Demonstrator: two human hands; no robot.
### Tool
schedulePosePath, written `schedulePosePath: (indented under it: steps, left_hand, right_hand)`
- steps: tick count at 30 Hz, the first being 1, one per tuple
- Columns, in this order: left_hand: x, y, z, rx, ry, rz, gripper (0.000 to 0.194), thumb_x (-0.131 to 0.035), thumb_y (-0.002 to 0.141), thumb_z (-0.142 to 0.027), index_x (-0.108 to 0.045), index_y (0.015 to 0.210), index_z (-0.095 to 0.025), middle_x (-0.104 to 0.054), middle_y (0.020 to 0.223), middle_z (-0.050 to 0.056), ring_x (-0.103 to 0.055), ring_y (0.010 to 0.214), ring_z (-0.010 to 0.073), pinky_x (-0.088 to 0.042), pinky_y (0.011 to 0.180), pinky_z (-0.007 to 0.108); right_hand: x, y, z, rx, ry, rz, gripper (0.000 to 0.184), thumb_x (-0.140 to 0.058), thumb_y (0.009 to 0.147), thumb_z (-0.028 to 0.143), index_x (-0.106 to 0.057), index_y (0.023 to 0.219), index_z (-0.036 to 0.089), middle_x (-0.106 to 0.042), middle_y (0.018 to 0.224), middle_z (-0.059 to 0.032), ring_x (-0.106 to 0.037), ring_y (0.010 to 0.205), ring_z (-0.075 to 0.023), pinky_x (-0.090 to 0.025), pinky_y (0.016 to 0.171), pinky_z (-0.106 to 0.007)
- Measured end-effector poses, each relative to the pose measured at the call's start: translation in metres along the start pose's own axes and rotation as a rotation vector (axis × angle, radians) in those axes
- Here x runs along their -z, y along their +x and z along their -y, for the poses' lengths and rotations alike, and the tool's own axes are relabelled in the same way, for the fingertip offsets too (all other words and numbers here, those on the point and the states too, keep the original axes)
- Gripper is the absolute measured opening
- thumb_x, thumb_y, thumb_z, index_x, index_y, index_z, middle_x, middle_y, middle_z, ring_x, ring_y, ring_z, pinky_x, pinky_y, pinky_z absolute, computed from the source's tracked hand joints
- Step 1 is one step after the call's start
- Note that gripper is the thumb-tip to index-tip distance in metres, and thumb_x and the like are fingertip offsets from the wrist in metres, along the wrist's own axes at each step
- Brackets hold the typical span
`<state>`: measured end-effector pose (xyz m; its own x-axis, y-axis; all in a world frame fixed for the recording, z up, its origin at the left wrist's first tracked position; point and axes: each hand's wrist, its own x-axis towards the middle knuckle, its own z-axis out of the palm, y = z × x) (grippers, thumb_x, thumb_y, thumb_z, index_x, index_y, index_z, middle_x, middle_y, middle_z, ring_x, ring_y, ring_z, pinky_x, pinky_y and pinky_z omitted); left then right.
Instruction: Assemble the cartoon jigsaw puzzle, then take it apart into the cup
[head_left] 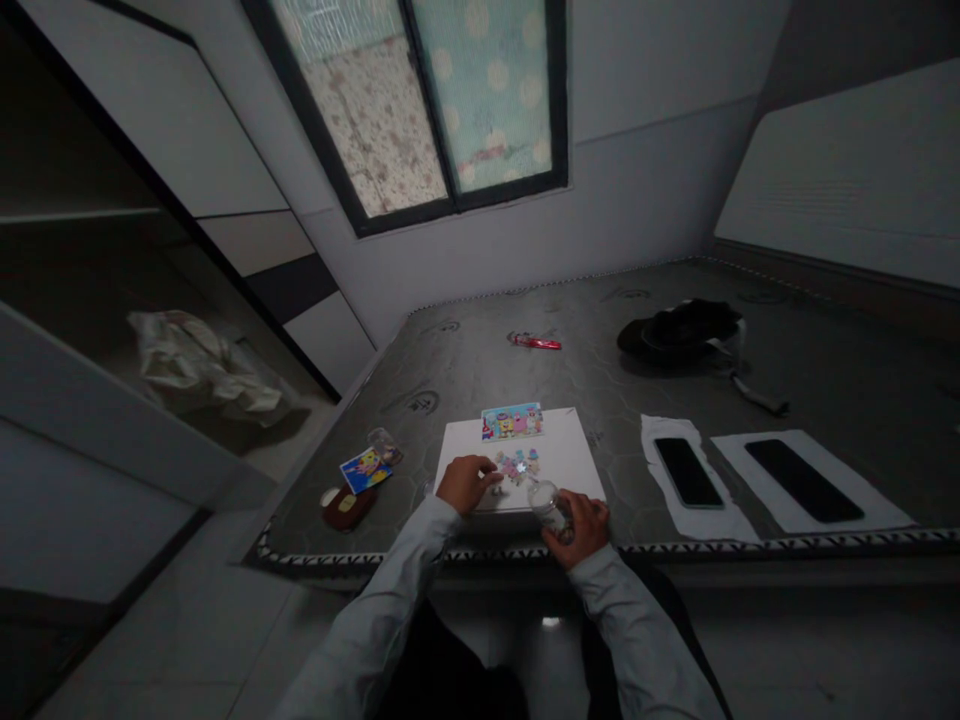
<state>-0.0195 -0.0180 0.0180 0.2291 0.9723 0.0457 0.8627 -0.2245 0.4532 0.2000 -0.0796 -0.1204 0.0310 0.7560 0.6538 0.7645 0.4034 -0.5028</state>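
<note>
A white board (564, 448) lies near the front edge of a grey patterned mattress (480, 350). A cartoon picture card (512, 421) rests at the board's far edge. Several small pastel puzzle pieces (517, 465) are scattered in the board's middle. My left hand (465, 483) rests on the board with curled fingers, its fingertips touching the pieces. My right hand (581, 528) is wrapped round a small clear jar (550, 505), tilted toward the pieces at the board's near right corner.
Two dark phones (687, 472) (804, 480) lie on white sheets to the right. A black cap (681, 330) and a red wrapper (535, 342) lie farther back. A small picture card (365, 470) and brown object (348, 507) sit left. A crumpled bag (196, 362) lies on a shelf.
</note>
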Motion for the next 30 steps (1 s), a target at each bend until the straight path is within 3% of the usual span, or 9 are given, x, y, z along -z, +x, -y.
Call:
schedulePosePath:
  steps: [4,7,11,14,17,21,25,30]
  left_hand:
    - [-0.018,-0.003,0.019,0.082,0.115,0.105,0.013,-0.074,0.073,-0.032,-0.076,0.082,-0.022,-0.074,0.09,0.004,-0.066,0.085,0.0188,-0.045,0.077,0.027]
    - [-0.027,-0.003,0.022,0.113,0.097,0.121,0.007,-0.073,0.073,-0.025,-0.074,0.08,-0.023,-0.074,0.087,0.002,-0.066,0.084,0.017,-0.044,0.076,0.025]
    - [-0.026,0.002,0.021,0.132,0.023,0.11,0.02,-0.071,0.074,-0.019,-0.071,0.093,-0.024,-0.075,0.087,-0.001,-0.067,0.083,0.0142,-0.044,0.075,0.023]
    - [-0.026,0.006,0.02,0.141,0.016,0.109,0.027,-0.073,0.074,-0.025,-0.07,0.101,-0.025,-0.075,0.089,0.0,-0.066,0.082,0.0142,-0.044,0.075,0.024]
    - [-0.029,0.009,0.02,0.123,0.065,0.087,0.023,-0.075,0.071,-0.03,-0.073,0.093,-0.024,-0.073,0.088,0.001,-0.065,0.084,0.0161,-0.044,0.075,0.025]
    - [-0.034,0.015,0.023,0.109,0.08,0.075,0.01,-0.076,0.069,-0.026,-0.074,0.078,-0.022,-0.071,0.086,0.002,-0.063,0.082,0.0168,-0.044,0.076,0.026]
    - [-0.039,0.021,0.022,0.055,0.026,0.065,0.01,-0.074,0.072,-0.024,-0.073,0.081,-0.022,-0.069,0.088,0.001,-0.062,0.076,0.0129,-0.045,0.076,0.024]
    - [-0.048,0.035,0.023,-0.024,-0.083,-0.067,0.022,-0.075,0.07,-0.02,-0.07,0.092,-0.021,-0.063,0.102,0.003,-0.061,0.088,0.0146,-0.049,0.082,0.026]
  right_hand:
    - [0.001,0.001,0.002,0.0,-0.001,-0.006,0.052,-0.059,0.067,0.037,-0.05,0.116,0.019,-0.066,0.101,-0.0079,-0.06,0.093,-0.0247,-0.031,0.091,-0.043]
    - [0.0,0.001,0.002,0.005,0.004,-0.008,0.052,-0.058,0.068,0.037,-0.05,0.116,0.019,-0.066,0.102,-0.0084,-0.06,0.094,-0.0248,-0.03,0.092,-0.043]
    - [0.0,0.001,0.0,-0.013,-0.005,0.025,0.05,-0.058,0.068,0.037,-0.05,0.114,0.019,-0.066,0.104,-0.0092,-0.06,0.096,-0.0253,-0.03,0.092,-0.043]
    - [0.001,0.001,0.0,-0.011,-0.004,0.029,0.05,-0.058,0.068,0.037,-0.05,0.114,0.019,-0.066,0.104,-0.0092,-0.06,0.095,-0.0252,-0.03,0.091,-0.043]
    - [0.001,0.001,0.0,-0.015,0.004,0.02,0.051,-0.058,0.068,0.037,-0.05,0.115,0.019,-0.066,0.104,-0.0089,-0.059,0.096,-0.0251,-0.03,0.091,-0.043]
    - [0.0,0.001,0.0,-0.021,0.009,0.01,0.053,-0.058,0.068,0.037,-0.049,0.116,0.019,-0.065,0.102,-0.0085,-0.059,0.096,-0.0249,-0.03,0.092,-0.043]
    - [-0.001,0.001,-0.001,-0.028,0.014,0.017,0.053,-0.057,0.067,0.037,-0.049,0.116,0.019,-0.065,0.102,-0.0081,-0.059,0.095,-0.0247,-0.03,0.092,-0.043]
    - [0.0,0.001,-0.001,-0.033,0.026,0.025,0.052,-0.057,0.067,0.037,-0.048,0.116,0.02,-0.065,0.101,-0.0077,-0.059,0.095,-0.025,-0.031,0.09,-0.042]
